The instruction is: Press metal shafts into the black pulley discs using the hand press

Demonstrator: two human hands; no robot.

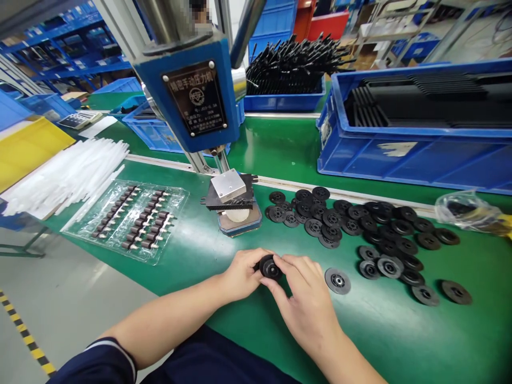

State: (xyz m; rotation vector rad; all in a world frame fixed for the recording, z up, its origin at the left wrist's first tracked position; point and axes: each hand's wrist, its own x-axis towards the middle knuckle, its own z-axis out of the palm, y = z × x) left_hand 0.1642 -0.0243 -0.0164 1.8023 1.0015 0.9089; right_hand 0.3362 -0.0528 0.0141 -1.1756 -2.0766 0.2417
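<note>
Between my two hands, low over the green table near its front edge, is a round black plastic wheel (270, 268) with a stepped centre. My left hand (246, 273) pinches it from the left side, its fingertips partly hidden behind the wheel. From the right, my right hand (302, 288) grips the rim with thumb and fingers. Just right of that hand lies a single black disc (337, 281) with a shiny metal centre. Beyond my hands stands a blue hand press (192, 90), with a silver metal block (229, 185) on a black toothed plate (224, 201) below it.
Many black discs (332, 217) lie in loose heaps to the right. On the left are a clear plastic tray (160, 256) of small dark shafts and a pile of white tubes (76, 173). Blue bins (400, 154) line the back. A clear bag (460, 210) rests far right.
</note>
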